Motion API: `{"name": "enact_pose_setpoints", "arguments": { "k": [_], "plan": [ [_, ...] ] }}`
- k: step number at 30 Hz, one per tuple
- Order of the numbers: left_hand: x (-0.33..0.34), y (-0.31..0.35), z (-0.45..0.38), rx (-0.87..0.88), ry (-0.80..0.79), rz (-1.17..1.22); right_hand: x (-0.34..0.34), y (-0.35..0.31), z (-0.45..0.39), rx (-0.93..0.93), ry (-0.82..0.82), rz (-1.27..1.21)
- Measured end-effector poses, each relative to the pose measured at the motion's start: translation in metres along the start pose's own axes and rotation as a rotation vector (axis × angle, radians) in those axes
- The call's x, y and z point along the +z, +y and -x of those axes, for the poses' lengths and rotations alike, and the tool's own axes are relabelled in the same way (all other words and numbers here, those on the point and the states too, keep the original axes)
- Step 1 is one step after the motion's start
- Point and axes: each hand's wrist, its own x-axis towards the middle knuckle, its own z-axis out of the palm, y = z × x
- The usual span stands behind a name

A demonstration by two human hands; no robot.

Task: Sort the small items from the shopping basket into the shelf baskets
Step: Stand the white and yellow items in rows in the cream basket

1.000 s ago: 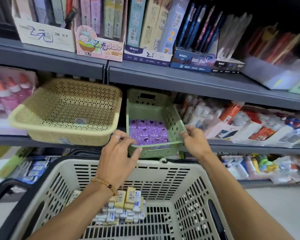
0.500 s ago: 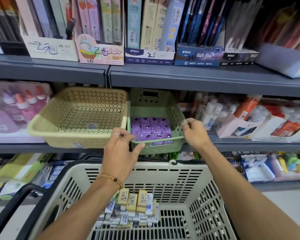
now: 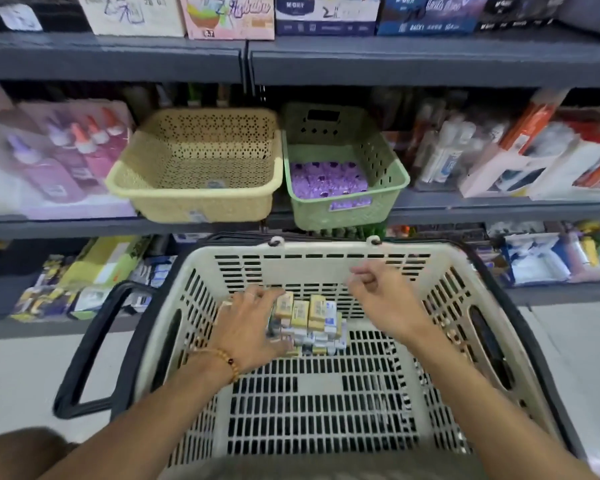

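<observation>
Inside the shopping basket [image 3: 326, 265], small yellow and white boxes [image 3: 307, 320] lie heaped

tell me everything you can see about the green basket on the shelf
The green basket is pale green plastic, rectangular, with a rolled rim, perforated walls and a slot handle in its back wall. It sits upright on the middle shelf, its front overhanging the edge, pressed close beside the yellow basket on its left. A layer of small purple items covers its floor, and a purple label shows on the front wall. No hand touches it.
</observation>
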Motion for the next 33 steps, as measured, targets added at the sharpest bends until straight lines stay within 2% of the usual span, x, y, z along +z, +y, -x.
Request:
{"name": "enact_pose_setpoints", "arguments": {
  "k": [3,6,10,15,20,24,28,33],
  "plan": [
    [0.025,-0.001,-0.011,0.003,-0.069,-0.199,0.032,0.016,-0.002,0.222,-0.236,0.028],
    [0.044,0.002,-0.021,-0.018,-0.019,-0.301,0.045,0.027,-0.012,0.391,-0.284,0.053],
    [0.063,0.002,-0.021,0.005,0.044,-0.389,0.067,0.03,-0.019,0.563,-0.296,-0.159],
    [0.063,-0.006,-0.021,0.078,0.12,-0.388,0.088,0.033,-0.03,0.578,-0.233,-0.121],
    [0.059,-0.016,-0.021,0.002,0.059,-0.405,0.1,0.024,-0.04,0.609,-0.199,-0.234],
    [0.051,-0.036,-0.018,0.039,0.037,-0.368,0.111,0.015,-0.046,0.669,-0.249,-0.352],
    [0.04,-0.062,-0.015,0.094,0.007,-0.376,0.13,0.001,-0.049,0.653,-0.266,-0.448],
    [0.036,-0.073,-0.015,0.052,-0.019,-0.401,0.142,-0.008,-0.056,0.623,-0.256,-0.457]
  ]
}}
